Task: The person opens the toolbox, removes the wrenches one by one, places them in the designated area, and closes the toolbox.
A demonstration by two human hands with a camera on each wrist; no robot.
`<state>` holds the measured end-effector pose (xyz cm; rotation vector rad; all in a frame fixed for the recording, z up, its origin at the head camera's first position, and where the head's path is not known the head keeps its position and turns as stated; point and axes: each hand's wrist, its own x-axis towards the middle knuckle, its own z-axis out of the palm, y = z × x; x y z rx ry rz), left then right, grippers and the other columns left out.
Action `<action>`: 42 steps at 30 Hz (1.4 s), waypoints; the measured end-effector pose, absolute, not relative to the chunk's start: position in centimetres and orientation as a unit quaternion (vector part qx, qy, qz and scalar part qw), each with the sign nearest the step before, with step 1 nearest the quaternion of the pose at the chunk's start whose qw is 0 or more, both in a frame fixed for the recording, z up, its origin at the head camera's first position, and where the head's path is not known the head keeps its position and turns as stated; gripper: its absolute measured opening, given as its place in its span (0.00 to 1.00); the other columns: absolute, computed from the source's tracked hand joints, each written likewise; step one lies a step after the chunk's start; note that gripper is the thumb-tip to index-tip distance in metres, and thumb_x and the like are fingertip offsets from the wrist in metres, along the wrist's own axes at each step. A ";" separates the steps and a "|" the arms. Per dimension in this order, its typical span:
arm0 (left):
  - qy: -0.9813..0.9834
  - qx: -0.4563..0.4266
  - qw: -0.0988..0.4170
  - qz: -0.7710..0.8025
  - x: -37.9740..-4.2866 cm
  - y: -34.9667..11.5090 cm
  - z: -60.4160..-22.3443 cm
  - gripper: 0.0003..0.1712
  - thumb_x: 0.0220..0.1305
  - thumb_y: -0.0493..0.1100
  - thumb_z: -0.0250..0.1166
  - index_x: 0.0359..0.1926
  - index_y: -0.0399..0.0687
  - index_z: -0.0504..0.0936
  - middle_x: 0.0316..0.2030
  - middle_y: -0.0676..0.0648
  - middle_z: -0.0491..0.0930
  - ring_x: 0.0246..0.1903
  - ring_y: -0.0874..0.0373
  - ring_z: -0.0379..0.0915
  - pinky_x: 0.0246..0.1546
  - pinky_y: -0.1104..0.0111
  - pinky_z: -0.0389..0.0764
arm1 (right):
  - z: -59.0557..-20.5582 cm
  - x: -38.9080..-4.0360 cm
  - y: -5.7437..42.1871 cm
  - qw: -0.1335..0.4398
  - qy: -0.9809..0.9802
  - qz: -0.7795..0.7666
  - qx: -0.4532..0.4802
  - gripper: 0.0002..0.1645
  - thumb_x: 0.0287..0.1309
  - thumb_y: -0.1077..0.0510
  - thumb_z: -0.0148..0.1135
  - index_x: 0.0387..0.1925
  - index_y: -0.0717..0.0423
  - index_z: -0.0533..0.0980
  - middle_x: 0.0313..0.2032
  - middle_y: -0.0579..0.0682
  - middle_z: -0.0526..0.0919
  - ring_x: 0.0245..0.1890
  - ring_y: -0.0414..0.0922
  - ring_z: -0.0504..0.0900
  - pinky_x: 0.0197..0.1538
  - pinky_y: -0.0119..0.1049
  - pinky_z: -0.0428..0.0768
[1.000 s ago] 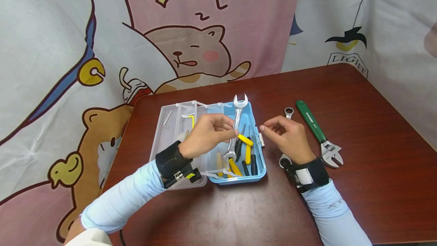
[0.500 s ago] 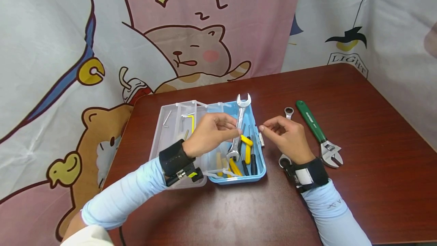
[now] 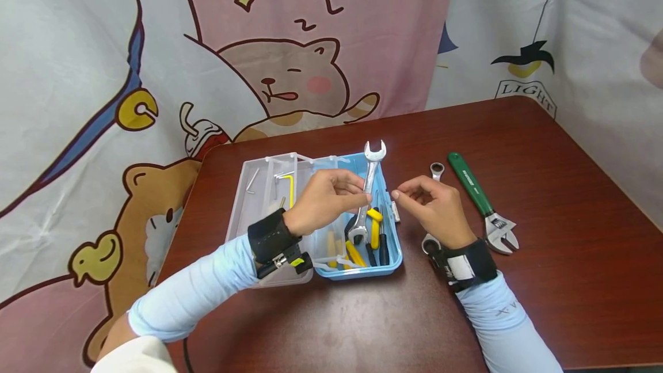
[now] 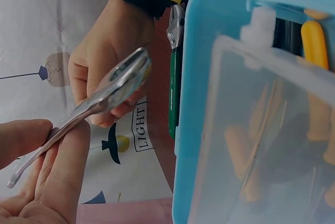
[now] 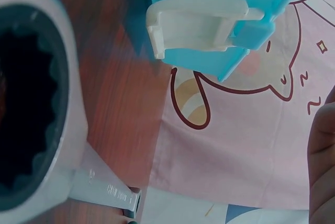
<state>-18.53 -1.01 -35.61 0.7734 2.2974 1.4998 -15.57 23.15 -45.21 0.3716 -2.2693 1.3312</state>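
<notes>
My left hand (image 3: 323, 197) pinches a shiny silver open-end wrench (image 3: 370, 176) between thumb and fingers. The wrench stands tilted above a blue toolbox (image 3: 396, 255), its forked end uppermost. In the left wrist view, the wrench (image 4: 99, 101) slants across in front of my right hand (image 4: 112, 51). On the right, my right hand (image 3: 440, 209) hovers by the box with loosely curled fingers and nothing between them. Beneath it lies a ratchet ring wrench (image 3: 437, 170), partly hidden; its toothed ring fills the left of the right wrist view.
Inside the box lie several screwdrivers (image 3: 383, 249) and yellow-handled tools (image 3: 375, 235). Its clear lid (image 3: 243, 206) lies folded out left, with hex keys (image 3: 290, 189) in it. A green-handled adjustable wrench (image 3: 471, 183) lies farther right on the brown table (image 3: 570, 235).
My left hand has moved slightly to the right with the open-end wrench, which now covers less of the yellow handle. The right hand has stayed nearly still.
</notes>
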 end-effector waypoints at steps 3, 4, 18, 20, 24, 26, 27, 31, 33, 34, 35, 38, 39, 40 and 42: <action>0.798 0.269 0.146 0.520 -18.5 -0.8 -35.5 0.13 0.66 0.34 0.71 0.49 0.32 0.83 0.39 0.41 0.88 0.34 0.54 0.86 0.41 0.64 0.89 | -45.2 -15.6 23.1 0.243 -0.826 0.488 0.139 0.07 0.59 0.61 0.77 0.39 0.54 0.86 0.31 0.45 0.88 0.26 0.40 0.79 0.31 0.25 0.79; 0.798 0.269 0.146 0.520 -18.5 -0.8 -35.5 0.13 0.66 0.34 0.71 0.49 0.32 0.84 0.39 0.41 0.88 0.34 0.54 0.87 0.41 0.63 0.89 | -45.2 -15.6 23.1 0.244 -0.825 0.489 0.141 0.07 0.59 0.61 0.77 0.39 0.55 0.86 0.31 0.44 0.88 0.26 0.40 0.79 0.30 0.25 0.79; 0.791 0.273 0.154 0.525 -18.6 0.0 -35.9 0.13 0.66 0.34 0.71 0.49 0.31 0.84 0.38 0.40 0.88 0.31 0.54 0.86 0.39 0.64 0.88 | -45.2 -15.6 23.1 0.250 -0.816 0.497 0.156 0.07 0.58 0.63 0.77 0.39 0.54 0.86 0.31 0.44 0.88 0.26 0.39 0.79 0.30 0.24 0.78; 0.790 0.275 0.154 0.526 -18.6 0.1 -35.9 0.14 0.65 0.34 0.71 0.49 0.31 0.83 0.38 0.40 0.88 0.31 0.54 0.86 0.39 0.64 0.88 | -45.2 -15.6 23.1 0.251 -0.815 0.498 0.158 0.08 0.58 0.63 0.77 0.39 0.54 0.86 0.31 0.44 0.88 0.26 0.39 0.79 0.31 0.24 0.78; 0.786 0.276 0.156 0.531 -18.7 0.3 -35.9 0.13 0.65 0.33 0.71 0.49 0.31 0.83 0.39 0.40 0.88 0.31 0.54 0.86 0.39 0.63 0.88 | -45.2 -15.6 23.1 0.250 -0.815 0.498 0.159 0.08 0.57 0.63 0.77 0.39 0.55 0.86 0.31 0.44 0.88 0.25 0.39 0.79 0.30 0.24 0.78; 0.784 0.275 0.158 0.534 -18.7 0.4 -35.9 0.13 0.65 0.33 0.71 0.49 0.30 0.83 0.39 0.40 0.89 0.31 0.54 0.86 0.39 0.63 0.88 | -45.2 -15.6 23.2 0.249 -0.816 0.497 0.159 0.08 0.57 0.63 0.77 0.39 0.55 0.85 0.31 0.44 0.87 0.25 0.39 0.79 0.30 0.24 0.78; 0.783 0.275 0.159 0.534 -18.7 0.5 -35.9 0.13 0.65 0.33 0.71 0.48 0.30 0.83 0.39 0.39 0.89 0.32 0.54 0.86 0.39 0.63 0.88 | -45.2 -15.6 23.2 0.249 -0.816 0.497 0.158 0.08 0.57 0.63 0.77 0.39 0.55 0.85 0.30 0.44 0.87 0.25 0.39 0.79 0.30 0.24 0.78; 0.784 0.274 0.161 0.534 -18.7 0.6 -35.9 0.12 0.65 0.32 0.71 0.48 0.31 0.83 0.39 0.39 0.89 0.32 0.54 0.87 0.39 0.63 0.89 | -45.1 -15.6 23.2 0.251 -0.816 0.496 0.159 0.08 0.57 0.64 0.77 0.39 0.55 0.86 0.30 0.44 0.87 0.25 0.39 0.79 0.30 0.24 0.78; 0.785 0.273 0.160 0.532 -18.7 0.7 -35.9 0.12 0.65 0.32 0.71 0.48 0.31 0.83 0.39 0.39 0.89 0.31 0.53 0.86 0.39 0.63 0.89 | -45.1 -15.6 23.2 0.251 -0.816 0.496 0.159 0.08 0.57 0.64 0.76 0.39 0.54 0.86 0.30 0.43 0.87 0.25 0.39 0.78 0.30 0.24 0.78; 0.785 0.274 0.160 0.531 -18.7 0.7 -35.9 0.12 0.65 0.32 0.71 0.48 0.31 0.84 0.39 0.40 0.89 0.32 0.53 0.87 0.39 0.63 0.89 | -45.1 -15.6 23.2 0.251 -0.815 0.497 0.160 0.08 0.57 0.64 0.76 0.39 0.54 0.86 0.30 0.43 0.87 0.25 0.39 0.78 0.30 0.24 0.78; 0.785 0.274 0.161 0.532 -18.7 0.7 -35.9 0.11 0.65 0.32 0.71 0.47 0.31 0.84 0.39 0.40 0.89 0.32 0.53 0.87 0.39 0.63 0.89 | -45.1 -15.6 23.2 0.250 -0.815 0.497 0.161 0.08 0.57 0.64 0.76 0.39 0.55 0.86 0.30 0.43 0.87 0.25 0.39 0.78 0.30 0.24 0.78; 0.783 0.273 0.163 0.535 -18.7 0.9 -35.9 0.11 0.65 0.32 0.71 0.47 0.31 0.84 0.39 0.40 0.89 0.33 0.53 0.87 0.39 0.63 0.89 | -45.2 -15.7 23.2 0.249 -0.813 0.500 0.163 0.08 0.58 0.64 0.76 0.38 0.55 0.86 0.30 0.43 0.87 0.25 0.39 0.78 0.29 0.24 0.78; 0.782 0.271 0.165 0.537 -18.7 0.9 -35.9 0.11 0.65 0.32 0.71 0.47 0.31 0.84 0.39 0.39 0.89 0.33 0.53 0.87 0.39 0.62 0.89 | -45.2 -15.7 23.1 0.249 -0.812 0.501 0.164 0.08 0.57 0.64 0.76 0.38 0.55 0.86 0.30 0.43 0.87 0.25 0.39 0.78 0.29 0.24 0.78; 0.781 0.270 0.166 0.538 -18.7 1.0 -35.9 0.11 0.65 0.32 0.71 0.47 0.31 0.84 0.39 0.39 0.89 0.33 0.53 0.87 0.40 0.61 0.89 | -45.2 -15.6 23.1 0.250 -0.811 0.503 0.165 0.08 0.57 0.64 0.77 0.38 0.54 0.86 0.30 0.43 0.87 0.25 0.39 0.78 0.29 0.24 0.78; 0.781 0.267 0.169 0.539 -18.7 1.1 -36.0 0.12 0.64 0.32 0.71 0.47 0.31 0.83 0.39 0.39 0.89 0.32 0.53 0.87 0.40 0.59 0.89 | -45.1 -15.6 23.1 0.251 -0.809 0.505 0.167 0.08 0.57 0.64 0.77 0.38 0.54 0.86 0.30 0.43 0.87 0.25 0.39 0.78 0.29 0.24 0.77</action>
